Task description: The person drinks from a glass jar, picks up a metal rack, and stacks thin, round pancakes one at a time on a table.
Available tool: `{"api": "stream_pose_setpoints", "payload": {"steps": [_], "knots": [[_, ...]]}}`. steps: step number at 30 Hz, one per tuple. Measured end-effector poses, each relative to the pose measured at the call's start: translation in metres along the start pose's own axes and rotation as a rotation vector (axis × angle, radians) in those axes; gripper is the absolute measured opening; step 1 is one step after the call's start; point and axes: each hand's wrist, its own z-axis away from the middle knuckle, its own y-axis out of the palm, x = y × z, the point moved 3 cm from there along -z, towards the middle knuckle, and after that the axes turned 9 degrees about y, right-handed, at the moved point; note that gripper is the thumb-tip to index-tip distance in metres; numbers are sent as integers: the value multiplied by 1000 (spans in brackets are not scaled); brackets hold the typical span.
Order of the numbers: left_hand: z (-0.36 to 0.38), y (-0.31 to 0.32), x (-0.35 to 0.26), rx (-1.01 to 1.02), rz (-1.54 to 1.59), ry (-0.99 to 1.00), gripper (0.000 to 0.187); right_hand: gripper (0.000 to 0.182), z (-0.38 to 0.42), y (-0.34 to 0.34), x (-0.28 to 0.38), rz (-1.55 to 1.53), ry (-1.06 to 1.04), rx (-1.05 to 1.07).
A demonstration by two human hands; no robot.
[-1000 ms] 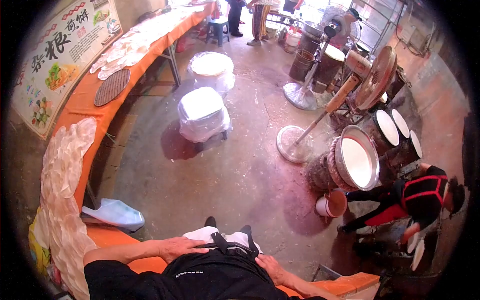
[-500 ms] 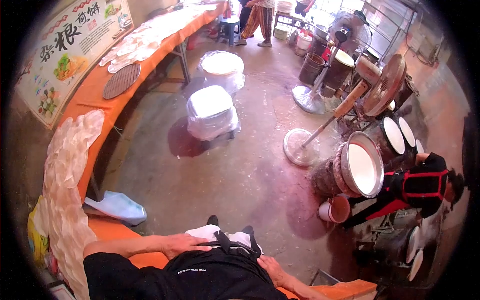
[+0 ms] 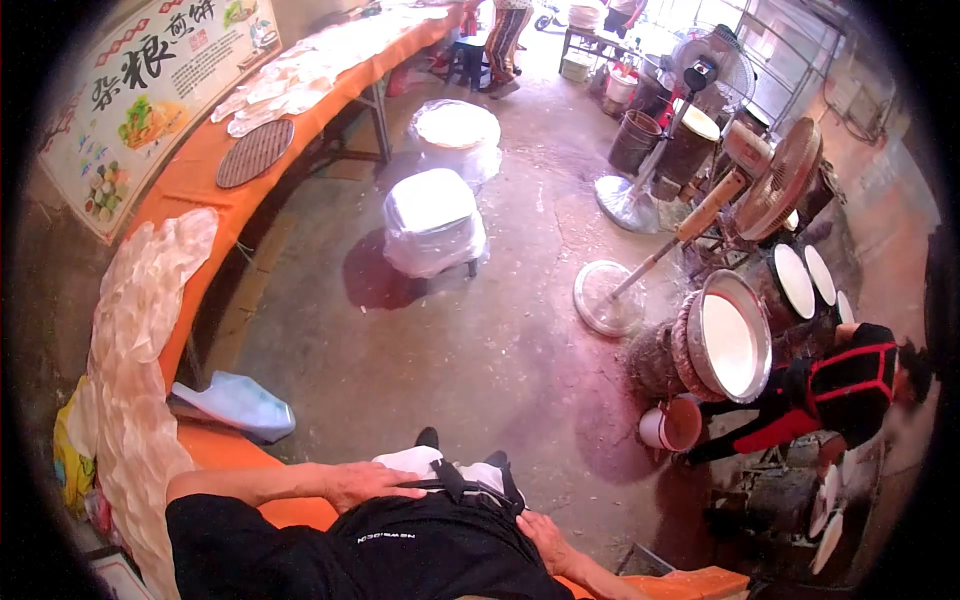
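My left hand (image 3: 372, 485) lies flat at the front of my waist, its fingers stretched over the dark edge of my black shirt (image 3: 430, 545) near a black strap (image 3: 449, 481). On the other side, my right hand (image 3: 544, 535) rests against my hip with fingers extended down the cloth. Neither hand holds anything that I can see. White trousers (image 3: 410, 461) and dark shoe tips show just beyond the hands.
An orange-covered table (image 3: 178, 190) curves along the left, bearing thin pale sheets (image 3: 130, 370) and a round rack (image 3: 255, 154). Plastic-wrapped stools (image 3: 435, 235), standing fans (image 3: 785, 180), a pot of white batter (image 3: 730, 335), a bucket (image 3: 672, 424) and a co-worker (image 3: 845, 385) occupy the floor.
The view has shifted slightly, moving the room a little to the right. At right, the co-worker's arm reaches lower, and a distant person in striped trousers has moved left. My hands stay put.
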Motion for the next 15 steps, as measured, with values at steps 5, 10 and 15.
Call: {"api": "stream_pose_setpoints", "payload": {"steps": [5, 10, 15], "knots": [[0, 0, 0, -11, 2, 4, 114, 87, 0, 2, -1, 11, 12, -3], [0, 0, -1, -11, 6, 12, 114, 86, 1, 3, -3, 1, 23, 6], [-2, -2, -2, 6, -7, -9, 113, 86, 2, 3, -1, 10, 35, -3]]}}
